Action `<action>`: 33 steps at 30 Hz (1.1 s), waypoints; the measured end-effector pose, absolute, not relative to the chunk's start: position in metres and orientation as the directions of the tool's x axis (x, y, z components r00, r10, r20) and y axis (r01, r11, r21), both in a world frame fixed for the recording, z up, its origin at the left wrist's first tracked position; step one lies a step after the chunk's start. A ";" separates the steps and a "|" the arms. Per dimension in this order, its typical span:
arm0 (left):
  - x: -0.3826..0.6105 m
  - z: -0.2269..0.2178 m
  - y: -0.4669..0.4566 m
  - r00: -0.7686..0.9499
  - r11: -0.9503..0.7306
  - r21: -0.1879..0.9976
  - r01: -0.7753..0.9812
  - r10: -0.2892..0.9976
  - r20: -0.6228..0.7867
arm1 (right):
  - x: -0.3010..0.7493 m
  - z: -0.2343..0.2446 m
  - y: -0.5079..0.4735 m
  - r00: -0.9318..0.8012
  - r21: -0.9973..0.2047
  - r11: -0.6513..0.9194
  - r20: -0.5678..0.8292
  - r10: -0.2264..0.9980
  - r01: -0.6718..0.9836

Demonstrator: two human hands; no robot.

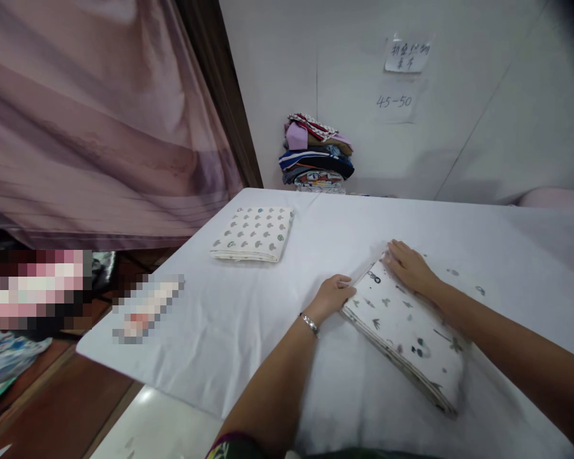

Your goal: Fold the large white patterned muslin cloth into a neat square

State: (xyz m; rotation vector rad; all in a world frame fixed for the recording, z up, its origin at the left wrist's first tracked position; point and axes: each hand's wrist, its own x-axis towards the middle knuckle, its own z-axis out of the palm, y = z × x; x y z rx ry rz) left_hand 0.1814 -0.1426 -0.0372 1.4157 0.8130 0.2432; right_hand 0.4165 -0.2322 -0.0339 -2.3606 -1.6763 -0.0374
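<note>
A folded white cloth (402,325) printed with small grey and dark leaf-like figures lies in several layers on the white-covered table (191,357). At its left corner my left hand (333,296), with a silver bracelet on the wrist, has its fingers closed on the layered edge. My right hand (411,266) rests flat across the cloth's far corner, fingers stretched out along the edge. Farther back to the left lies another folded cloth (254,233), white with rows of grey mushroom-like prints; neither hand touches it.
Against the wall behind the table stands a pile of folded coloured fabrics (318,153). Handwritten paper signs (408,54) are stuck above it. A pink curtain (90,115) hangs at left. A blurred-out item (148,309) lies near the table's left edge.
</note>
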 end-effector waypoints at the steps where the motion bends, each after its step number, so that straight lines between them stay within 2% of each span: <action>1: 0.181 -0.037 -0.142 0.717 0.181 0.934 0.308 0.601 -0.352 | 0.408 -0.029 -0.237 0.318 -0.214 -0.276 0.191 0.929 0.937; 5: 0.179 -0.036 -0.141 0.726 0.146 0.945 0.293 0.610 -0.319 | 0.349 -0.011 -0.262 0.139 -0.374 -0.031 0.265 0.954 0.927; 8: 0.176 -0.036 -0.138 0.733 0.090 0.947 0.308 0.613 -0.296 | 0.301 0.002 -0.277 0.079 -0.475 0.043 0.235 0.969 0.879; 10: 0.172 -0.034 -0.136 0.738 0.073 0.938 0.338 0.598 -0.313 | 0.279 0.006 -0.282 0.070 -0.470 0.030 0.195 0.978 0.882; 14: 0.165 -0.030 -0.132 0.741 0.093 0.920 0.380 0.565 -0.363 | 0.260 0.000 -0.282 0.160 -0.356 -0.100 0.141 0.977 0.929; 18: 0.163 -0.032 -0.130 0.765 0.056 0.924 0.379 0.543 -0.347 | 0.257 -0.009 -0.277 0.235 -0.288 -0.191 0.127 0.964 0.938; 22: 0.165 -0.039 -0.129 0.771 0.013 0.926 0.377 0.550 -0.321 | 0.258 -0.006 -0.272 0.272 -0.361 -0.225 0.085 0.959 0.905; 26: 0.168 -0.042 -0.128 0.774 0.047 0.926 0.376 0.533 -0.341 | 0.258 -0.001 -0.266 0.327 -0.428 -0.250 0.115 0.938 0.869; 33: 0.164 -0.041 -0.128 0.788 0.100 0.933 0.345 0.510 -0.346 | 0.248 -0.015 -0.265 0.285 -0.379 -0.230 0.094 0.954 0.896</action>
